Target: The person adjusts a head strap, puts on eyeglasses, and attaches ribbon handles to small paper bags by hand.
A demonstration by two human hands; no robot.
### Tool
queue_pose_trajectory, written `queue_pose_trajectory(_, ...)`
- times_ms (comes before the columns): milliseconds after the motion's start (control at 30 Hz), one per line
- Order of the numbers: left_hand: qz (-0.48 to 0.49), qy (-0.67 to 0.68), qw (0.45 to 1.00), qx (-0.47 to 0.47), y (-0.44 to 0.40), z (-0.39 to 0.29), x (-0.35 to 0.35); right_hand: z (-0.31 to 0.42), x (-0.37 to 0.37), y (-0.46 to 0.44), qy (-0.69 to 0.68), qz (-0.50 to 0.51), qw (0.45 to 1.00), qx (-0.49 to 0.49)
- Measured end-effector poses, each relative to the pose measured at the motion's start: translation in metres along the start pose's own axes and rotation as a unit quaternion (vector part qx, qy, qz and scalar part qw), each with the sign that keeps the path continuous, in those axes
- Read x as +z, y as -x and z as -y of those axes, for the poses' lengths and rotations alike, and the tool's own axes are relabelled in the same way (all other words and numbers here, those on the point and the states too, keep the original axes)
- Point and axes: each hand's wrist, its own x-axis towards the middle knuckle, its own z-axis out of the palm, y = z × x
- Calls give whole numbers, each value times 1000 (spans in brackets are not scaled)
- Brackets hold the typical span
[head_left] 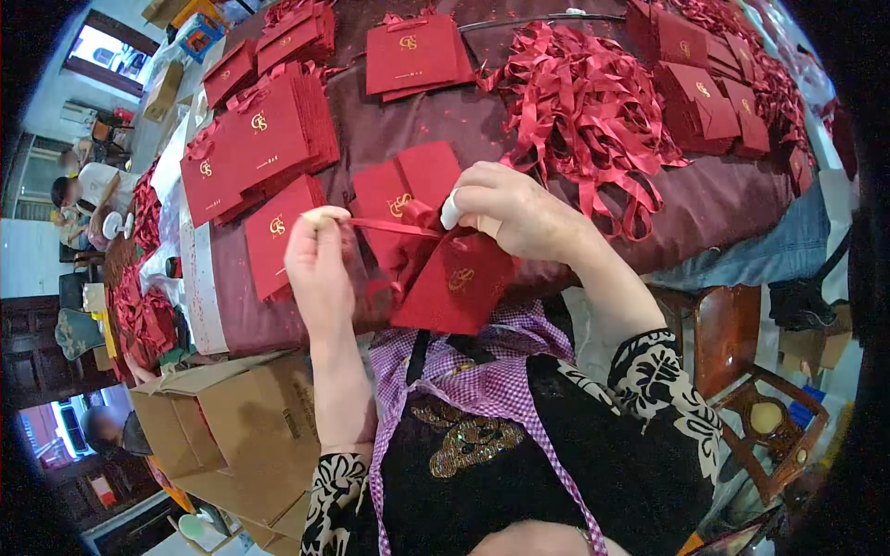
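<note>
A red gift bag [459, 283] with a gold monogram is tilted in front of my apron. My right hand [519, 208] is closed at its upper edge, with a white cover on one fingertip. From the bag a red ribbon [394, 226] stretches left to my left hand [320, 264], which pinches its end between thumb and fingers. Some ribbon loops lie near my right fingertips; whether they are knotted I cannot tell. Just behind, another red bag [408, 176] lies on the dark red cloth [440, 120].
Stacks of red bags [278, 130] stand at the left, with more bags [417, 56] at the back and right. A heap of loose red ribbons [579, 111] lies right of centre. A cardboard box [241, 435] is at lower left, a wooden chair [732, 343] at right. Other people are at far left.
</note>
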Motion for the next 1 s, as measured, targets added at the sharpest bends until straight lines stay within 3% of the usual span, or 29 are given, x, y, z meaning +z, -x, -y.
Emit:
queue_pose_trajectory(33,-1,0,1000,0,-2,4,-2,-1,0,0,2,-1,1000,14)
queue_pose_trajectory(133,-56,-303,935,179,-7,2,4,-1,0,-3,-7,-12,999,34)
queue_pose_trajectory(233,-106,-329,918,194,16,-19,21,-7,2,-2,-6,-24,998,52)
queue_pose_trajectory(333,36,-439,855,275,31,-15,12,-10,6,-2,11,-23,998,64)
queue_pose_trajectory(400,135,-382,896,183,40,-10,17,-9,10,-3,11,-23,998,57)
queue_pose_trajectory(500,156,-391,895,147,41,9,18,-10,16,-5,2,-26,998,56)
queue_pose_trajectory(633,143,-383,906,108,39,13,13,-26,-11,3,-33,-146,956,251)
queue_pose_trajectory(667,143,-392,903,106,39,12,13,-35,-21,7,12,-162,958,238)
queue_pose_trajectory(733,145,-390,904,98,39,11,13,-49,-31,13,26,-139,934,329)
queue_pose_trajectory(767,146,-389,905,90,38,10,14,-63,-29,18,11,-141,934,327)
queue_pose_trajectory(833,155,-389,903,93,38,8,15,-43,-37,6,132,-47,907,398)
queue_pose_trajectory(867,156,-390,903,96,38,7,15,-53,-27,11,225,-55,905,357)
queue_pose_trajectory(933,157,-392,901,99,38,8,16,-61,-18,13,289,6,878,382)
queue_pose_trajectory(1000,148,-386,906,88,39,9,15,-71,-8,17,297,-1,881,368)
